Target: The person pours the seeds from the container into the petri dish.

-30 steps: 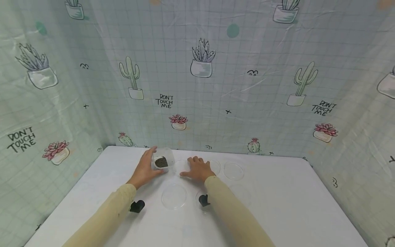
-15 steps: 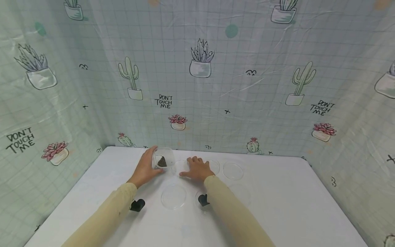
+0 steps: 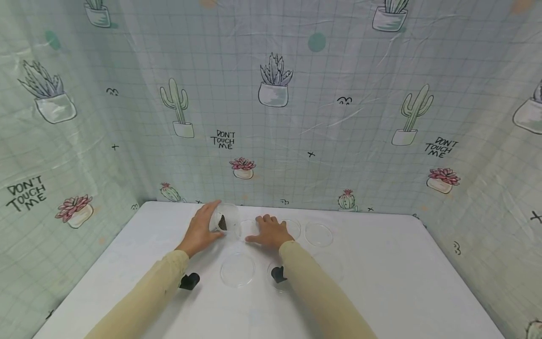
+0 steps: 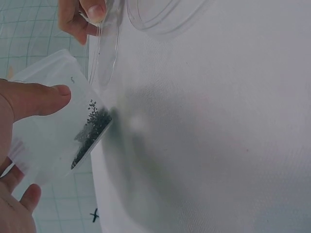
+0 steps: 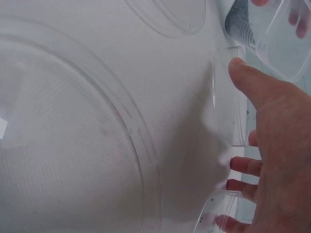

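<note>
My left hand grips a clear plastic tub, thumb on the near side and fingers on the far side. The tub tilts to the right, and dark seed-like granules are gathered along its lower edge in the left wrist view. Just right of the tub, a clear petri dish stands on the table. My right hand holds this dish by its rim, with the thumb at the near side and a finger behind. Its outer fingers reach a neighbouring dish with a few dark specks.
Further clear round dishes lie on the white table: one nearer the front, one to the right, and others partly behind the right sleeve. A patterned curtain rises behind the table.
The left hand has tilted the tub further to the right, and the dark granules in it show as a narrower patch. The right hand stays in place at the dish.
</note>
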A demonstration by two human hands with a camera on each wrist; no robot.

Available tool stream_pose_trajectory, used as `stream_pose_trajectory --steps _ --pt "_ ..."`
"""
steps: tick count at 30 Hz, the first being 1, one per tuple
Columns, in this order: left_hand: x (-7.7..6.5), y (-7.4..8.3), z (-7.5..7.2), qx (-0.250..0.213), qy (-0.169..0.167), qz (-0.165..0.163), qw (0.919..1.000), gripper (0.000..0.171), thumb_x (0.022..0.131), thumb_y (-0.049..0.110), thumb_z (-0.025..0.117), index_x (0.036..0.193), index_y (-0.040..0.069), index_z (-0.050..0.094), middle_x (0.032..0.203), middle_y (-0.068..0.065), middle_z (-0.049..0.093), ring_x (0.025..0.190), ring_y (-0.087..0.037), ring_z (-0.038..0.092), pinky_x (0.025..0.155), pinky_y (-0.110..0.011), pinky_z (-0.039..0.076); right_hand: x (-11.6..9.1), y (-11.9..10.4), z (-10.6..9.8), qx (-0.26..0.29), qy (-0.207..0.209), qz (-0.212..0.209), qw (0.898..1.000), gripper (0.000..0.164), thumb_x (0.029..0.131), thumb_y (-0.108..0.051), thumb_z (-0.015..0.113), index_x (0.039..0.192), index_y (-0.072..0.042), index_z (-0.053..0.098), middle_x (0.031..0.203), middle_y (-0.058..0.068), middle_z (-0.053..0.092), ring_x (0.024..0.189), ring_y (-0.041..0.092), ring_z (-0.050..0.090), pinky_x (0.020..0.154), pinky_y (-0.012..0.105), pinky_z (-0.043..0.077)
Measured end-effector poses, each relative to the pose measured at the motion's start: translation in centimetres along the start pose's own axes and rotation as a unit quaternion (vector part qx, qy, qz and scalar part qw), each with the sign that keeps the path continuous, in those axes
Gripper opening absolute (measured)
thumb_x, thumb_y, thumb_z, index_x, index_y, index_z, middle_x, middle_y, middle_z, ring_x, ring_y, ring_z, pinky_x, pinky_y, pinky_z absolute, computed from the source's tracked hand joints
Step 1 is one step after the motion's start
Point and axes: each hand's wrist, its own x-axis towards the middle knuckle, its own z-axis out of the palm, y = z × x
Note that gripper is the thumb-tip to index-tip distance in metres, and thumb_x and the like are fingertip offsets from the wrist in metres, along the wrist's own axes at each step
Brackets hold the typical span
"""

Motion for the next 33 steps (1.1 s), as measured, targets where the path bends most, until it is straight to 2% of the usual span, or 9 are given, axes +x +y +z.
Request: stream_pose_trajectory --steps 8,16,33 --pt "0.2 0.3 0.1 0.009 -0.005 0.002 0.9999 0.098 0.069 0.008 0.086 0.150 0.019 0.033 0.146 -0.014 0.040 0.136 -0.038 0.037 0.106 -0.067 0.032 0.3 0.1 0.1 -0.001 -0.003 0.005 1.000 0.083 0.082 -0.070 0.057 0.145 -0.018 0.040 0.146 0.008 0.044 0.136 0.029 0.041 0.110 0.063 0.032" --pt "0.5 0.7 0.2 0.018 -0.005 0.010 0.9998 0.096 0.069 0.006 0.085 0.150 0.019 0.034 0.146 -0.015 0.040 0.136 -0.038 0.038 0.110 -0.059 0.035 0.5 0.4 0.2 -0.003 -0.004 -0.001 1.000 0.085 0.081 -0.072 0.056 0.145 -0.017 0.041 0.145 0.008 0.045 0.135 0.029 0.042 0.109 0.064 0.033" --pt "1.3 1.2 0.4 0.072 0.003 0.005 0.9974 0.094 0.071 0.007 0.084 0.149 0.023 0.036 0.146 -0.010 0.041 0.136 -0.033 0.038 0.106 -0.057 0.040 0.6 0.3 0.2 -0.007 -0.012 0.002 1.000 0.086 0.082 -0.072 0.056 0.146 -0.017 0.040 0.146 0.008 0.044 0.137 0.029 0.041 0.110 0.064 0.032"
